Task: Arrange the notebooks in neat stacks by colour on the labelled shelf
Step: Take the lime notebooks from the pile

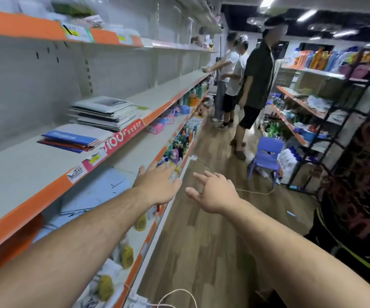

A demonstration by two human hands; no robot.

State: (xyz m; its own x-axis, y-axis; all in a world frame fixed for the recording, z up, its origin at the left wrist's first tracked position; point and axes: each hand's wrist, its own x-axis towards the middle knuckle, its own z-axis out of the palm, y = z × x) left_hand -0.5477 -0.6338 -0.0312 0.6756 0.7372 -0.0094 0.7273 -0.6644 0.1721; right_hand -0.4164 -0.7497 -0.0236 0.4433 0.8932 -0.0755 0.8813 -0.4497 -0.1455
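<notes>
Head view: both hands are empty. The left hand [157, 185] is flat with fingers straight, the right hand [213, 192] loosely spread just beside it. Up on the left shelf [24, 174] there's a blue-and-red notebook stack [72, 140] nearer, and a grey-white notebook stack [106, 112] just beyond it.

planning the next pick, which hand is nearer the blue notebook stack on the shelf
Left. The left hand is open, below and right of the blue notebook stack; the right hand is beyond it, farther right still.
</notes>
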